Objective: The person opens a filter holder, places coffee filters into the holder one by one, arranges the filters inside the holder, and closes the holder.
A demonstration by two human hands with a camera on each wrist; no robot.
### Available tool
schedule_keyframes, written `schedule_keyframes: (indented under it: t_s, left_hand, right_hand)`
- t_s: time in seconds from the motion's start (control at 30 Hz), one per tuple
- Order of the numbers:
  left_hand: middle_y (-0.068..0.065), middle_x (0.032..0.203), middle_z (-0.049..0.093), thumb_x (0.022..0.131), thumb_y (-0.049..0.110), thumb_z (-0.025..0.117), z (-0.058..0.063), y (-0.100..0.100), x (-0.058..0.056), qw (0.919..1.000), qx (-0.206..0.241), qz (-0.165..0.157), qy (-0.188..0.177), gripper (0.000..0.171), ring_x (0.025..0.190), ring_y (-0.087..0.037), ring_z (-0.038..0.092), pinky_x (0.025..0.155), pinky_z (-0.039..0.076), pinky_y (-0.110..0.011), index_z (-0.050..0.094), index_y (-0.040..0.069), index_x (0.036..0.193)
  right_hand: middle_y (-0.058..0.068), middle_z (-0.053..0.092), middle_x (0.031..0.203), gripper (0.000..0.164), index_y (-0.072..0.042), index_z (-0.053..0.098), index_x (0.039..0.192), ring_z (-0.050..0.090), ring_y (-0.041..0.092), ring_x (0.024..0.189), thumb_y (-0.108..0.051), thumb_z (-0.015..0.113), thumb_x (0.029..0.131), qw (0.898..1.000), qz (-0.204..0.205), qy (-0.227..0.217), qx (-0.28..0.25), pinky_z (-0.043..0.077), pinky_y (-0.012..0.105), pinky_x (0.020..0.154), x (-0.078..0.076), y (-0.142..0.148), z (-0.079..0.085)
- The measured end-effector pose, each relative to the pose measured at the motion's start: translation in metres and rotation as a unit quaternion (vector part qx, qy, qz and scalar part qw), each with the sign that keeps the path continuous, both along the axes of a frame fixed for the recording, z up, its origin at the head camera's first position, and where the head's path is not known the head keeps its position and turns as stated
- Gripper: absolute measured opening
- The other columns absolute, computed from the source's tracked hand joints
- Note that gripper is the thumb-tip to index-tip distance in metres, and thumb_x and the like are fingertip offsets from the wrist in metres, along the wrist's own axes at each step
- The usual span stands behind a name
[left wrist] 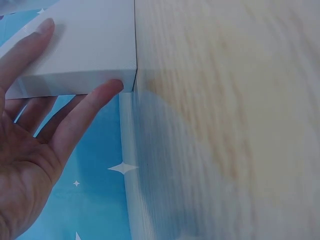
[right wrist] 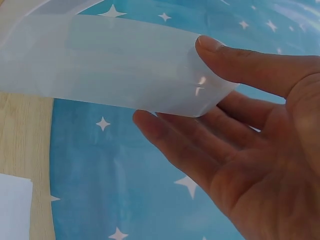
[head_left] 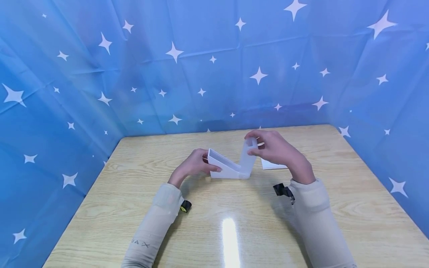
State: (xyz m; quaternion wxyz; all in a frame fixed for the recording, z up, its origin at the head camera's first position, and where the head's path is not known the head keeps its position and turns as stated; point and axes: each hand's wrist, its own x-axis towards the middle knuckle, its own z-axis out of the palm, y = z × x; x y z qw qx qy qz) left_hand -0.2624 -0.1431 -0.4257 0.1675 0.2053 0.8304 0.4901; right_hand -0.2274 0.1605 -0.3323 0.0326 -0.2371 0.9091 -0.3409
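While your head view shows the white box point(head_left: 225, 167) on the table point(head_left: 134, 208), your right hand point(head_left: 276, 149) pinches its clear flap point(right wrist: 120, 65), see-through only up close. Your left hand point(left wrist: 35, 125) grips the box's end; its far side is hidden.

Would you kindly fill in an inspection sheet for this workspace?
Surface: wooden table, glare spot near the front.
Job's things: white box lying on the table; clear sleeve rising from its end.
Clutter: white sheet behind the right hand.
Grips: left hand holds the box; right hand pinches the sleeve top.
Cables: nothing seen.
Surroundings: blue star-print cloth on three sides.
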Motion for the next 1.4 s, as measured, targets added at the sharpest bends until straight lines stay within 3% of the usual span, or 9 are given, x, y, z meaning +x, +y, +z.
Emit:
schedule_keyframes:
  t_s: [1.4]
  left_hand:
    - [-0.010,0.114,0.076,0.084,0.020,0.088,0.001,0.000,-0.001,1.0000,-0.003,-0.003,-0.007,0.039,0.092,-0.021,0.073,0.073,0.066,-0.044,0.073,0.012,0.119]
  right_hand:
    - [0.017,0.069,0.119,0.037,-0.002,0.063,0.131,0.069,0.030,0.105,-0.010,0.074,0.096,1.000,0.012,0.001,0.011,0.061,0.049,0.093,0.000,0.021,0.003]
